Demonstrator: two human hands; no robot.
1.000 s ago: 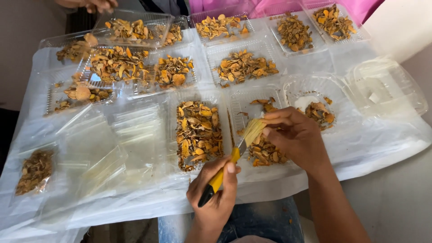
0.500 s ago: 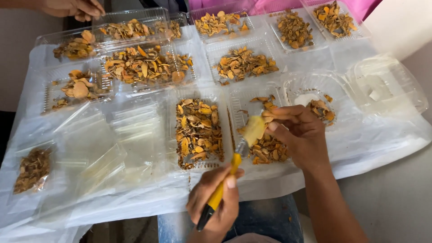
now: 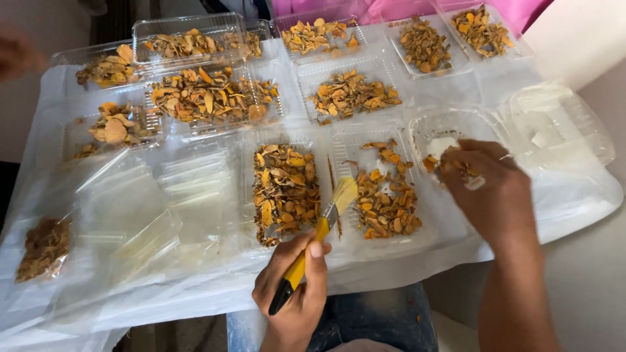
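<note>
A yellow-handled brush [image 3: 317, 241] with pale, soft bristles is gripped by the closed left hand [image 3: 297, 296]; its long axis is tilted up and to the right, bristles over a clear tray [image 3: 349, 140] of dry orange chips. Chips are pinched by the right hand's [image 3: 489, 189] curled fingers.

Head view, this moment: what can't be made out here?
- Right hand: palm faces down, hiding any piece it holds.
- Blurred hand at the left edge: cut off, too smeared to read.
- Brush handle end: covered by the left hand.
</note>
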